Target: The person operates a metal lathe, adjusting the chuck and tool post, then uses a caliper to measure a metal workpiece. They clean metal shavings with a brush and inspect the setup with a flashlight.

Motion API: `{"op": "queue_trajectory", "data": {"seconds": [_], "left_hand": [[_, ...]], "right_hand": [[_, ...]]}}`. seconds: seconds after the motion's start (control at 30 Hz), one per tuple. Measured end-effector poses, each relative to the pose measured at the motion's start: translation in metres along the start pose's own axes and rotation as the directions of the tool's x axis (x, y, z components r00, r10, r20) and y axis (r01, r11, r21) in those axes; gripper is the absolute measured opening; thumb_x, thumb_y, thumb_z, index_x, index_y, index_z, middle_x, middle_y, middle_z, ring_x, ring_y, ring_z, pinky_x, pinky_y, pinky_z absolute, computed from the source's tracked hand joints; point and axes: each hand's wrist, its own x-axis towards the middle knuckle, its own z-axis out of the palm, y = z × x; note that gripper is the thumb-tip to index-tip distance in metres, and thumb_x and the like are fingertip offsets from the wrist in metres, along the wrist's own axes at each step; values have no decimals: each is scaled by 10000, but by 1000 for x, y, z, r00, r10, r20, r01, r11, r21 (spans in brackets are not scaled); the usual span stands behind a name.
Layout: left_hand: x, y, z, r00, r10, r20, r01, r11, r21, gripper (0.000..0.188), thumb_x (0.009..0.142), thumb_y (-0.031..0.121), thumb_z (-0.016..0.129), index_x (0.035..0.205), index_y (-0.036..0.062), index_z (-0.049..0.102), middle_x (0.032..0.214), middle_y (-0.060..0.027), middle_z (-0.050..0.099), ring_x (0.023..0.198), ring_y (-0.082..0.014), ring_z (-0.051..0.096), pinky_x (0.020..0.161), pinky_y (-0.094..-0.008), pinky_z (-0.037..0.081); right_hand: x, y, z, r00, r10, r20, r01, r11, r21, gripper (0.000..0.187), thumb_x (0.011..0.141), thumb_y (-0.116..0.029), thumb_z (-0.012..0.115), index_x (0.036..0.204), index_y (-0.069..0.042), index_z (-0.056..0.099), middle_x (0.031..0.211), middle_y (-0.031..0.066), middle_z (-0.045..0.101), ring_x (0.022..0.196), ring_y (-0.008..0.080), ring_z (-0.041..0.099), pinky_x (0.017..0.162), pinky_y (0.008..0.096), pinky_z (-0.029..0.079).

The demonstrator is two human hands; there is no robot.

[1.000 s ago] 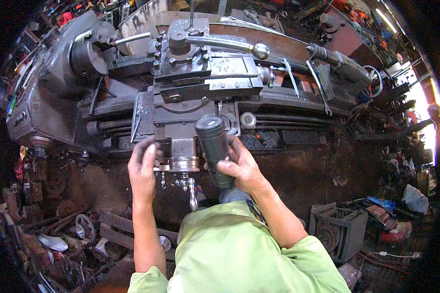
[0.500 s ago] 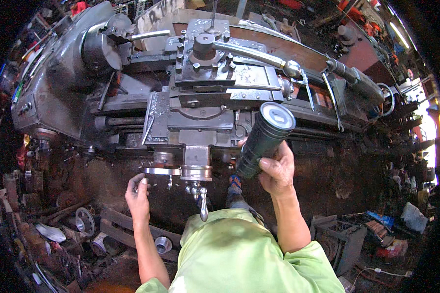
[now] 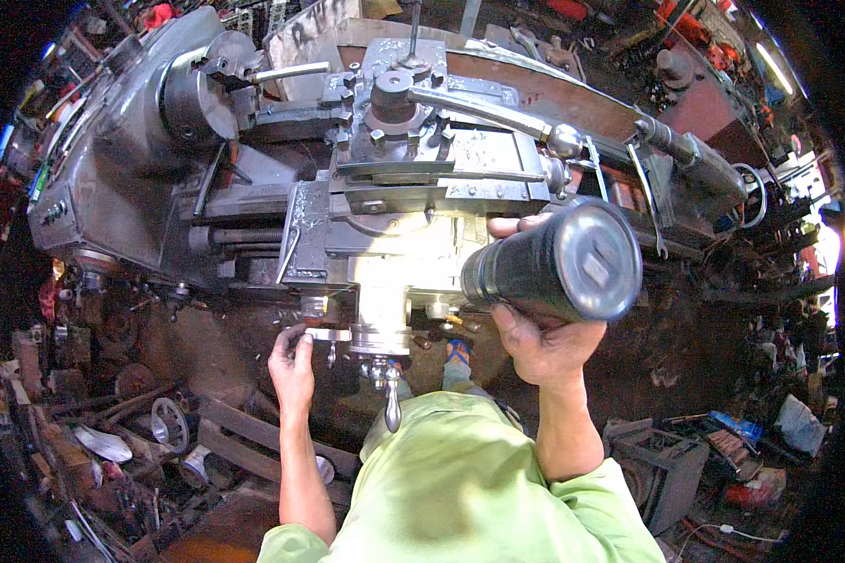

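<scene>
My right hand (image 3: 549, 352) is closed round a thick black flashlight (image 3: 526, 277), its flat end facing up toward me. The other end points left, and a bright patch of light lies on the lathe's cross slide (image 3: 408, 246). My left hand (image 3: 293, 364) has its fingers and thumb closed on the left edge of a metal handwheel (image 3: 330, 335), seen edge-on at the carriage front. Just right of that wheel hangs the cross-slide crank handle (image 3: 391, 403). Above, the tool post (image 3: 391, 98) carries a long clamping lever (image 3: 479, 108).
The lathe chuck (image 3: 197, 98) is at the left, and the tailstock (image 3: 699, 164) at the right. Metal chips and a thin rod (image 3: 288, 251) lie on the carriage. A wrench (image 3: 648, 202) rests on the bed. Scrap parts and a spoked wheel (image 3: 169, 424) crowd the lower left floor.
The flashlight has tipped over from nearly upright, its flat end swinging right and toward me. Bright light now falls on the cross slide. My left hand has shifted slightly right, onto the handwheel's edge.
</scene>
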Motion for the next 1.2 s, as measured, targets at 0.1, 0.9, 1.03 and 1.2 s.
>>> {"op": "queue_trajectory", "data": {"seconds": [0.1, 0.9, 1.03, 1.2], "left_hand": [[3, 5, 3, 999, 39, 20, -38, 999, -15, 200, 948, 76, 616, 1113, -33, 652, 995, -66, 674, 915, -128, 593, 842, -278, 477], [-54, 142, 88, 680, 662, 315, -723, 676, 141, 656, 704, -17, 787, 1314, 38, 553, 1285, -221, 549, 1184, -372, 567, 988, -434, 492], [-29, 126, 90, 742, 538, 400, -669, 623, 405, 581, 764, 43, 741, 1308, -8, 543, 1216, -227, 571, 1107, -390, 571, 958, -451, 477], [8, 111, 113, 801, 213, 559, -581, 501, 641, 405, 813, 150, 722, 1154, -40, 612, 1148, -269, 597, 1035, -412, 591, 903, -468, 488]], "right_hand": [[3, -3, -4, 1000, -7, 11, 7, 1000, 12, 693, 760, -129, 820, 1317, 51, 449, 1236, 210, 566, 1152, 324, 607, 991, 453, 491], [-27, 18, -1, 929, -166, 331, 179, 984, -9, 638, 688, -148, 871, 1195, -50, 497, 1238, 226, 625, 1141, 427, 617, 940, 501, 503], [-23, 22, -9, 933, -178, 313, 205, 977, -55, 656, 674, -154, 880, 1197, -54, 496, 1232, 220, 629, 1124, 420, 628, 924, 494, 509], [-19, 29, -14, 946, -129, 298, 147, 988, -39, 731, 630, -151, 910, 1218, -56, 485, 1221, 214, 630, 1115, 424, 629, 921, 506, 510]]}}
